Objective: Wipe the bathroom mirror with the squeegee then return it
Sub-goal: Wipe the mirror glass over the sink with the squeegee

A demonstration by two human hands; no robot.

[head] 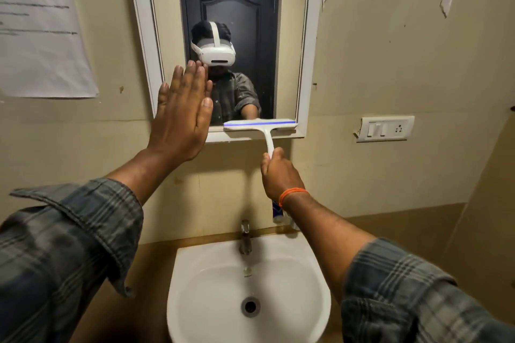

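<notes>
One hand does the work: the right hand (280,175) has its fingers wrapped round the squeegee (260,127) handle, blade lying 9-to-3 across the bottom right of the mirror (245,8), at the lower frame, handle dropping toward 6 into the fist. The left hand (181,114) is flat, fingers straight and pointing to 12, at the mirror's lower-left edge; contact can't be confirmed. Stroke looks bottomed out, so next move likely lifts toward 12 or shifts toward 9, where the left hand sits in the way.

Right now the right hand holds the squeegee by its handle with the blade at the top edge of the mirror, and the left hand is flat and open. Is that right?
Not quite. The head view shows the squeegee blade at the bottom edge of the mirror, not the top. The right hand does grip its handle, and the left hand is flat and open.
</notes>
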